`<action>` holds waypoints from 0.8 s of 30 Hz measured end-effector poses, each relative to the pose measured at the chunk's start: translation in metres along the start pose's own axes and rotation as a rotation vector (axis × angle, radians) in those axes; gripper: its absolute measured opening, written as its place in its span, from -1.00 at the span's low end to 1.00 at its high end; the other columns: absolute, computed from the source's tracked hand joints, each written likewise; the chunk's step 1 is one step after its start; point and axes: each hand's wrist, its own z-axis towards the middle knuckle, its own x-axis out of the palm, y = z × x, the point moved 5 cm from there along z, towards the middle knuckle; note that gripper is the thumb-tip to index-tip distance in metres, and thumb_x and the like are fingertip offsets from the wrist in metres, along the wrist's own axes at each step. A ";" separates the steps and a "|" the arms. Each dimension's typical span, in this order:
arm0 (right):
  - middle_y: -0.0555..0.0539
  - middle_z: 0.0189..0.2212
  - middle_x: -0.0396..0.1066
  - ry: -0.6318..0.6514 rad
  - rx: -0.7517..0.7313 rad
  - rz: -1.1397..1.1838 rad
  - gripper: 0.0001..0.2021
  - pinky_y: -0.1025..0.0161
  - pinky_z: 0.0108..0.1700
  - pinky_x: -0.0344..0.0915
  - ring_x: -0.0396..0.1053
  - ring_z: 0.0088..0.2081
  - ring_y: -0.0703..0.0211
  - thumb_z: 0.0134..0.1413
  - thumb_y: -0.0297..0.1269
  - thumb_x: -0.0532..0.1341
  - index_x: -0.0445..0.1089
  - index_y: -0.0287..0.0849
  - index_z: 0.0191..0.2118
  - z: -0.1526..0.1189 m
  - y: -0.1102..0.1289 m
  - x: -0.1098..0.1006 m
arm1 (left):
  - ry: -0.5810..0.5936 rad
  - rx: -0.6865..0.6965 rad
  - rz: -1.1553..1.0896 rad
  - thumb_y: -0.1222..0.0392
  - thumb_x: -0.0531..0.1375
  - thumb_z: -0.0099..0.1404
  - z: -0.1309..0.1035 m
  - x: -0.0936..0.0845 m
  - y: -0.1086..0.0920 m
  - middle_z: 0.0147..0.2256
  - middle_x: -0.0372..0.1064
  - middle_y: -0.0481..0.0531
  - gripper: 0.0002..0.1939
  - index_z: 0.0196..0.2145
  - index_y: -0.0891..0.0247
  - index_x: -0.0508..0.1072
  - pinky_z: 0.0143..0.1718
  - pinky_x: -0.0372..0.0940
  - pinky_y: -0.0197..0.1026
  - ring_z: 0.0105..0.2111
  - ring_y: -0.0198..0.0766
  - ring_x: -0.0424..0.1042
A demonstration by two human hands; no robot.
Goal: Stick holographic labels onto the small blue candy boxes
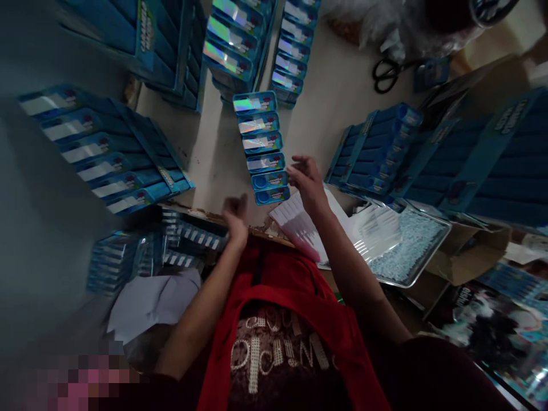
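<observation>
A short row of small blue packs (263, 141) with shiny silver strips lies on the table in front of me. The nearest two packs show round windows in place of the strip. My right hand (309, 184) is at the right side of the near packs, fingers spread and fingertips close to them; whether they touch is unclear. Nothing shows in that hand. My left hand (236, 216) hovers by the table's front edge, left of the row, its fingers smeared by motion. Beneath my right forearm lie white paper sheets or strips (295, 220).
Stacked blue packs (107, 151) stand at left, with more stacks (233, 37) behind and at right (377, 148). Black-handled scissors (386, 76) lie at the back right. A metal tray (428, 260) of pale blue bits sits at right, beside a cardboard box (464, 251).
</observation>
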 end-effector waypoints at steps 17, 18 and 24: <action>-0.40 0.36 0.35 -0.141 0.049 -1.314 -0.37 -0.11 0.18 0.31 0.32 0.18 -0.31 0.34 -0.05 0.33 0.36 -0.07 0.45 -0.089 -0.151 -0.153 | -0.062 -0.011 0.545 0.02 0.32 0.49 0.068 0.176 -0.034 0.12 0.53 0.29 -0.73 0.00 0.24 0.62 0.24 0.25 0.03 0.20 0.13 0.44; -0.39 0.31 0.40 -0.108 0.054 -1.316 -0.41 -0.10 0.16 0.32 0.34 0.17 -0.31 0.37 -0.08 0.30 0.39 -0.08 0.44 -0.085 -0.147 -0.155 | -0.067 -0.009 0.541 0.02 0.30 0.52 0.065 0.175 -0.030 0.10 0.54 0.30 -0.73 -0.01 0.25 0.64 0.25 0.25 0.02 0.18 0.11 0.45; -0.35 0.41 0.39 0.132 -0.247 -1.324 -0.49 -0.14 0.26 0.26 0.29 0.30 -0.27 0.54 -0.30 0.00 0.39 -0.19 0.44 -0.053 -0.112 -0.144 | 0.022 0.055 0.427 0.20 0.14 0.59 0.067 0.173 -0.026 0.08 0.62 0.28 -0.68 0.03 0.31 0.69 0.24 0.27 -0.10 0.14 0.00 0.53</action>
